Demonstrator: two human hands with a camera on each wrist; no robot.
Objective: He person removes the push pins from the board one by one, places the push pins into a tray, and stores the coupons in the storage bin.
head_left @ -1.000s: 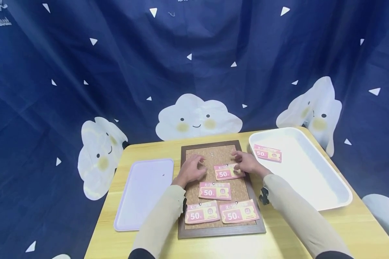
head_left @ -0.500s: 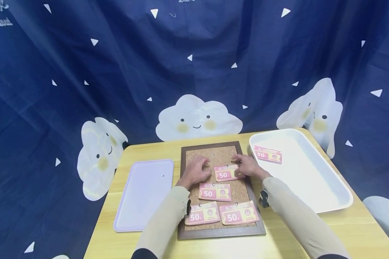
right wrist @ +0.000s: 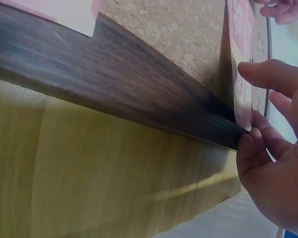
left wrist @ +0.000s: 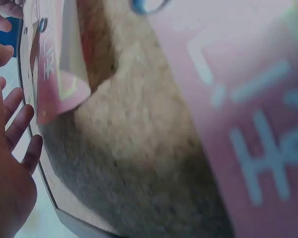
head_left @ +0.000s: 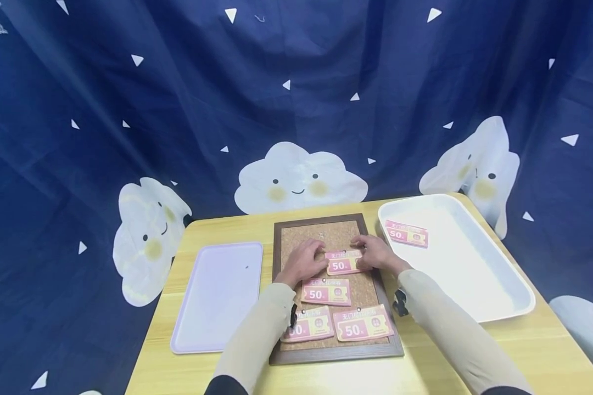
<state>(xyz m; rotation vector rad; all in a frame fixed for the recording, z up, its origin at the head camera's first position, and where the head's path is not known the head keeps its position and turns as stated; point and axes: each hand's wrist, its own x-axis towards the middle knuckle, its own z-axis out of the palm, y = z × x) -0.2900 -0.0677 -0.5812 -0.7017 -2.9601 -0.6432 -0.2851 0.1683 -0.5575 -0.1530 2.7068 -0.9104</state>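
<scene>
A framed corkboard [head_left: 336,355] lies on the table with several pink and yellow coupons pinned along their top edges. My right hand [head_left: 378,254] holds the right end of the uppermost coupon [head_left: 339,266]; its thumb [right wrist: 268,73] is on the printed face and the other fingers bend around the edge. My left hand [head_left: 305,260] hovers at that coupon's left end, its fingers loosely bent and holding nothing in the left wrist view. Below are a middle coupon [head_left: 321,295], a lower left coupon [head_left: 316,325], partly covered by my left wrist, and a lower right coupon [head_left: 363,323].
A white tray [head_left: 469,263] stands right of the board with one loose coupon [head_left: 406,235] near its left wall. On the left lies a flat lavender tray [head_left: 217,296] with a tiny dark item on it. A dark blue cloud-print curtain [head_left: 296,99] hangs behind the table.
My left hand has moved right across the cork to the left end of the uppermost coupon. My right hand has stayed at its right end.
</scene>
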